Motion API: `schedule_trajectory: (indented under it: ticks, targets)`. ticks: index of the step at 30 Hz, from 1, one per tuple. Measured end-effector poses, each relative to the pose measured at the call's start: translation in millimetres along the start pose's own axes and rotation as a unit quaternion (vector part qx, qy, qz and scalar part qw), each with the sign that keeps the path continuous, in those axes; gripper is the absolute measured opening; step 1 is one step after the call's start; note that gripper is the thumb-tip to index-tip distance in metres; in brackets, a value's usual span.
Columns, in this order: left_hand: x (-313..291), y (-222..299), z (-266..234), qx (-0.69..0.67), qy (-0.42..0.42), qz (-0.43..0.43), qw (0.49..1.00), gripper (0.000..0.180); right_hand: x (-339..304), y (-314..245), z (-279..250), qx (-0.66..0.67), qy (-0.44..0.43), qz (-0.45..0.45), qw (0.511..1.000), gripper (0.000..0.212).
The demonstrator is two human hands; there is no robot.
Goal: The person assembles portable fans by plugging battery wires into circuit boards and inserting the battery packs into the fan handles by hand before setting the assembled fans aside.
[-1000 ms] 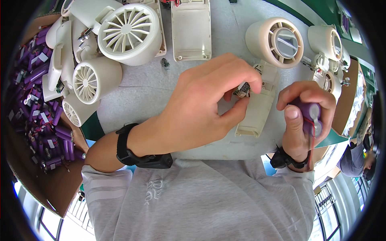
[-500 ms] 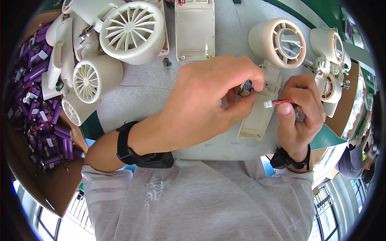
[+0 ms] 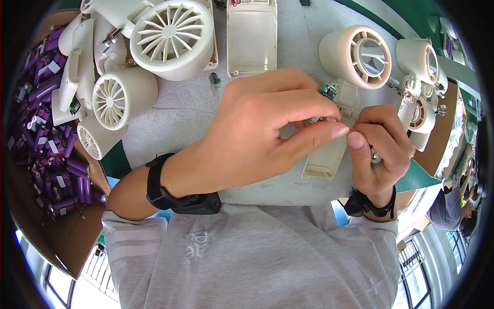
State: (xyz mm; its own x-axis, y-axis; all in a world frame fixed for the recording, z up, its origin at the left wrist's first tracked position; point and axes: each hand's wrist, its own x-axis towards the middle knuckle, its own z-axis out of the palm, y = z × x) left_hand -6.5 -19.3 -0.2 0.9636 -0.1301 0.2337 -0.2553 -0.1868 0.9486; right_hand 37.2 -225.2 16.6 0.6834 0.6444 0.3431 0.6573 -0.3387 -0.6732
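My left hand [image 3: 267, 129] is closed in a pinch on a small green circuit board [image 3: 328, 91], whose corner shows past the forefinger. My right hand [image 3: 383, 144] is closed round a small part with a rounded, shiny metal end [image 3: 376, 156]; the rest of that part is hidden by the fingers. A short red wire [image 3: 352, 130] shows between the thumb tips of both hands, and its plug is out of sight. Beneath the hands lies a cream plastic housing [image 3: 321, 162], partly covered by the left hand.
At the left, a cardboard box [image 3: 77, 252] holds many purple battery cells [image 3: 51, 149]. Cream fan heads [image 3: 169, 31] crowd the back left. An open cream shell [image 3: 251, 44] lies at the back. More fan units [image 3: 355, 56] stand at the right, near another box [image 3: 445, 136].
My hands have come together, the left thumb reaching the wire at the right thumb. The wire's white plug has gone from sight, and the circuit board has turned or shifted up.
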Motion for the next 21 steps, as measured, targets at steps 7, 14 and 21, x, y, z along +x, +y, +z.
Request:
schedule_trajectory:
  ticks: [7,14,21]
  targets:
    - [1.2,-2.1,0.8,0.003,-0.005,0.014,1.0,0.014,2.7,-8.6,6.6,-0.111,0.086,-0.048,0.989,0.022]
    - [0.0,1.4,-1.1,-0.099,-0.026,-0.054,0.993,0.018,2.3,-10.3,6.0,-0.017,0.035,0.046,0.998,0.018]
    - [0.2,-3.3,-11.1,-0.201,-0.072,-0.116,0.97,0.039,3.0,-10.9,4.0,0.065,-0.01,0.106,0.992,0.014]
